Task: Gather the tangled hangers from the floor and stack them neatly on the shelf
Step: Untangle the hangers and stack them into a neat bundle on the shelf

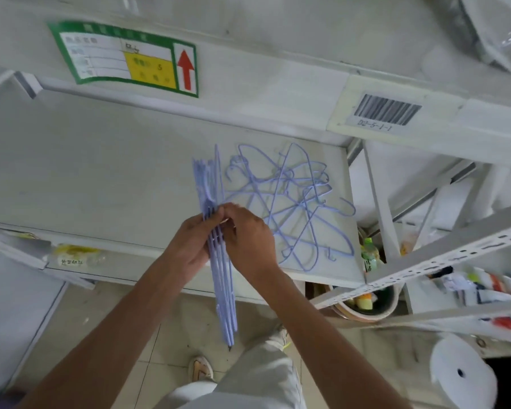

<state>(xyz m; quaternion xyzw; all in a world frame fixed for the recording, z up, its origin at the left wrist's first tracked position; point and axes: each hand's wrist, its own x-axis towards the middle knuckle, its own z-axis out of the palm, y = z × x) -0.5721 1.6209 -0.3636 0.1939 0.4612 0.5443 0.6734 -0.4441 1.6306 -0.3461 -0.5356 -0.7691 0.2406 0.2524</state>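
1. A green-framed label (124,59) with a red arrow is stuck above.
2. A barcode tag (386,110) is fixed beside it.
3. A green bottle (370,255) and a white roll (462,374) are seen lower right.

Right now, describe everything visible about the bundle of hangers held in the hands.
The bundle of hangers is several thin lilac wire hangers, apparently coated, aligned flat together and seen edge-on. It runs from the shelf out past its front edge, over the floor. The left hand and right hand pinch it from both sides near its middle. The tangled pile lies beside it on the shelf.
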